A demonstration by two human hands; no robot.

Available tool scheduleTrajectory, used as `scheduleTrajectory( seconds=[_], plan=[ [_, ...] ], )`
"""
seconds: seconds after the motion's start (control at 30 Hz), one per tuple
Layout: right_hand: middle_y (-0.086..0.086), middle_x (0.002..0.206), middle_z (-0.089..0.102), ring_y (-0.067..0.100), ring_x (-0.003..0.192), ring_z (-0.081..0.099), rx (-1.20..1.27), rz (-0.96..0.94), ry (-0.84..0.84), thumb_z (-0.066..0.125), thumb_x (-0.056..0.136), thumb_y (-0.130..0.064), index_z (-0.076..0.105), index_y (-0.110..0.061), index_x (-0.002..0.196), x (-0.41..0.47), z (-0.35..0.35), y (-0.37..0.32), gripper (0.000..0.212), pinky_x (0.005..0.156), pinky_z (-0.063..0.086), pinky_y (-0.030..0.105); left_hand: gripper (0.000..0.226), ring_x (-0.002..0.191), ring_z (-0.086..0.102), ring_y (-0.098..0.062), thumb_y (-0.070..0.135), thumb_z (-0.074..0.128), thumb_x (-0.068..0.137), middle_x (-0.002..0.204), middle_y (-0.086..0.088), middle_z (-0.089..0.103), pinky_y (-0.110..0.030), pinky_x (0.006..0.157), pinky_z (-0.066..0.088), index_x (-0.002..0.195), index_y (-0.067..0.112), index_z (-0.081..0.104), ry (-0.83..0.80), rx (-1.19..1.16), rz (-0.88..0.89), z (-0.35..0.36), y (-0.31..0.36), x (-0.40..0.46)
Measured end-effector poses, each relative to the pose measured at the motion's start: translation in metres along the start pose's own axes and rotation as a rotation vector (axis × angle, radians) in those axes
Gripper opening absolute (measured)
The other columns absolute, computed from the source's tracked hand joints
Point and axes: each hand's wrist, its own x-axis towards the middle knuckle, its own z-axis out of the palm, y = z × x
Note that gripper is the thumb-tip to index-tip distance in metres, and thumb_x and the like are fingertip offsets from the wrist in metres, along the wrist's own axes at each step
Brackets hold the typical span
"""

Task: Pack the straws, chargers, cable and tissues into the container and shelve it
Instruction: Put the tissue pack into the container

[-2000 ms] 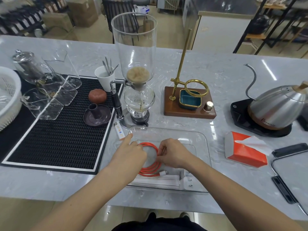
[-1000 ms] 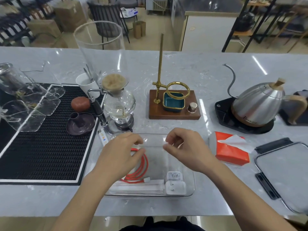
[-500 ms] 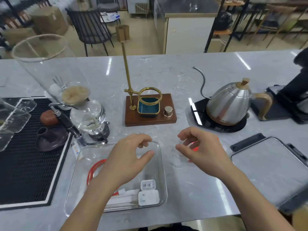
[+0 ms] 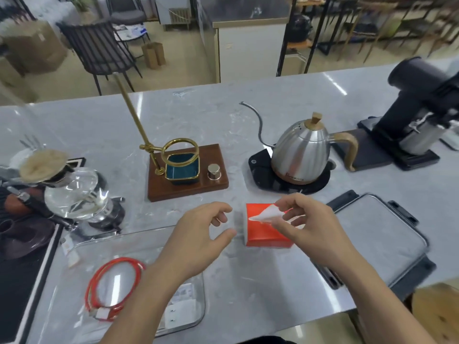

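Note:
A clear plastic container (image 4: 74,247) lies on the counter at lower left. Inside it rest a coiled red cable (image 4: 113,289) and white chargers (image 4: 182,309); my left forearm hides the straws. A red tissue pack (image 4: 263,235) with a white tissue sticking out lies to the container's right. My right hand (image 4: 308,227) hovers over the pack, fingers apart and curled at the white tissue. My left hand (image 4: 201,237) floats open just left of the pack, above the container's far right corner, holding nothing.
A wooden stand with a brass ring (image 4: 186,167) and a steel kettle on a black base (image 4: 301,155) sit behind the pack. The container lid (image 4: 380,234) lies at right. A glass siphon brewer (image 4: 74,194) and black mat (image 4: 22,269) stand at left, a grinder (image 4: 422,110) at far right.
Both hands left the cable in the container and moved right to the red tissue pack. The view has swung to the right with them.

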Motion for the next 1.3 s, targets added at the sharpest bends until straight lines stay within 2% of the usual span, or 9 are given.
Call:
scheduleTrajectory(
  seconds=[0.2,0.33,0.53,0.7,0.8,0.93,1.1,1.3],
  plan=[
    [-0.017,0.096,0.067,0.004,0.085,0.064,0.004,0.03,0.029,0.077,0.078,-0.027,0.064,-0.035,0.096,0.004,-0.012,0.023,0.024,0.072,0.055,0.028,0.039,0.092,0.06,-0.001,0.039,0.071,0.084,0.099,0.021,0.062,-0.027,0.087,0.054,0.12,0.036,0.058,-0.043,-0.031,-0.026,0.021,0.009,0.014],
    [-0.017,0.099,0.065,0.002,0.087,0.062,-0.021,0.058,0.042,0.078,0.078,-0.028,0.061,-0.035,0.103,0.009,-0.012,0.038,0.031,0.071,0.053,0.022,0.041,0.09,0.06,0.0,0.038,0.071,0.083,0.099,0.02,0.061,-0.021,0.084,0.053,0.121,0.035,0.056,-0.057,-0.049,-0.05,0.032,0.01,0.022],
    [-0.015,0.108,0.061,0.001,0.095,0.06,-0.099,0.107,0.017,0.078,0.076,-0.031,0.057,-0.033,0.119,0.019,-0.007,0.059,0.047,0.073,0.052,0.021,0.051,0.093,0.059,0.0,0.039,0.072,0.081,0.107,0.019,0.057,-0.031,0.087,0.053,0.127,0.036,0.051,-0.11,-0.061,-0.083,0.046,0.008,0.033],
    [-0.015,0.122,0.053,0.005,0.105,0.053,-0.136,0.164,-0.083,0.081,0.07,-0.045,0.046,-0.037,0.133,0.02,-0.002,0.07,0.073,0.085,0.049,0.027,0.068,0.097,0.056,0.001,0.042,0.075,0.078,0.126,0.016,0.05,-0.029,0.09,0.052,0.136,0.035,0.041,-0.187,-0.022,-0.093,0.054,0.007,0.04],
    [-0.014,0.13,0.047,0.009,0.108,0.054,-0.132,0.2,-0.168,0.084,0.064,-0.051,0.035,-0.038,0.142,0.02,0.0,0.074,0.093,0.091,0.051,0.03,0.086,0.109,0.056,-0.006,0.047,0.078,0.073,0.141,0.015,0.04,-0.034,0.093,0.054,0.144,0.038,0.03,-0.26,-0.036,-0.137,0.057,0.006,0.043],
    [-0.012,0.136,0.045,0.016,0.108,0.058,-0.115,0.207,-0.228,0.085,0.058,-0.051,0.024,-0.037,0.148,0.02,0.005,0.079,0.109,0.093,0.051,0.032,0.103,0.116,0.057,-0.015,0.046,0.084,0.066,0.149,0.015,0.031,-0.039,0.091,0.057,0.147,0.043,0.021,-0.307,-0.06,-0.188,0.063,0.003,0.046],
    [-0.009,0.138,0.043,0.019,0.111,0.059,-0.103,0.219,-0.254,0.084,0.055,-0.051,0.019,-0.041,0.149,0.023,0.008,0.085,0.115,0.095,0.053,0.038,0.111,0.126,0.051,-0.019,0.047,0.086,0.058,0.15,0.022,0.026,-0.042,0.09,0.057,0.144,0.049,0.017,-0.334,-0.078,-0.215,0.072,-0.004,0.051],
    [-0.011,0.135,0.043,0.014,0.111,0.053,-0.129,0.208,-0.26,0.087,0.058,-0.044,0.022,-0.039,0.147,0.025,0.009,0.085,0.11,0.093,0.053,0.032,0.109,0.127,0.049,-0.017,0.045,0.087,0.06,0.149,0.015,0.031,-0.042,0.095,0.055,0.146,0.043,0.02,-0.342,-0.054,-0.233,0.078,-0.006,0.054]
  ],
)
